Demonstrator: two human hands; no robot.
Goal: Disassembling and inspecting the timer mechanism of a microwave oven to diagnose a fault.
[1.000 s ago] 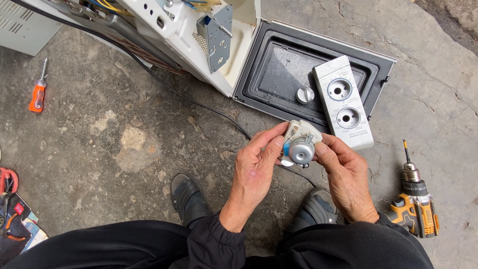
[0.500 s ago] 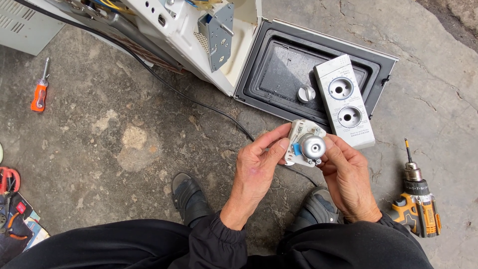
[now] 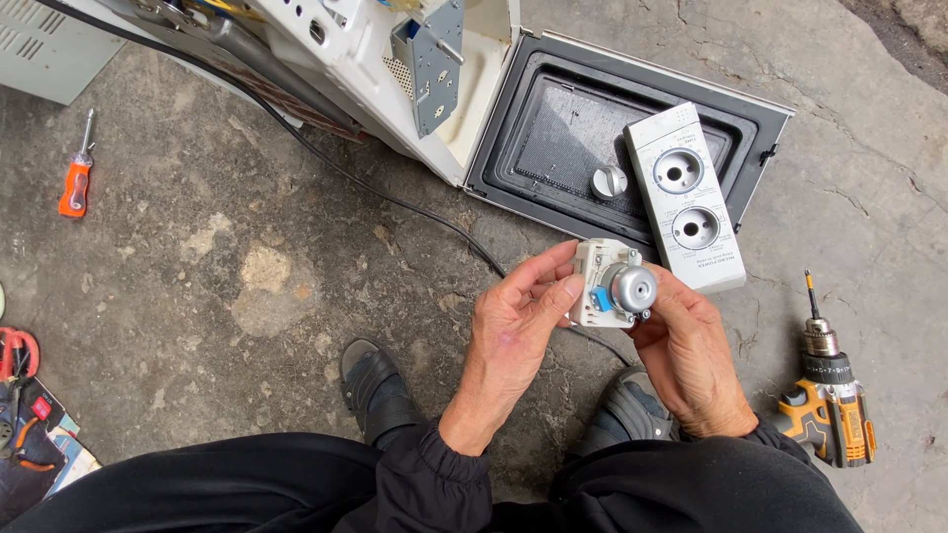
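On the rough concrete floor (image 3: 197,227), left to right: orange-handled screwdriver (image 3: 75,180), left hand (image 3: 513,331) and right hand (image 3: 686,350) both gripping a small white plastic timer module (image 3: 607,286) with grey metal drum above the shoes, its back hidden, white rectangular two-hole control panel (image 3: 686,197) on the black door, cordless drill (image 3: 828,400).

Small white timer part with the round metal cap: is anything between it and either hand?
Nothing visible. The small white timer part with a round metal cap sits directly in both hands: left hand fingers grip its left side, right hand fingers touch its right side by the cap.
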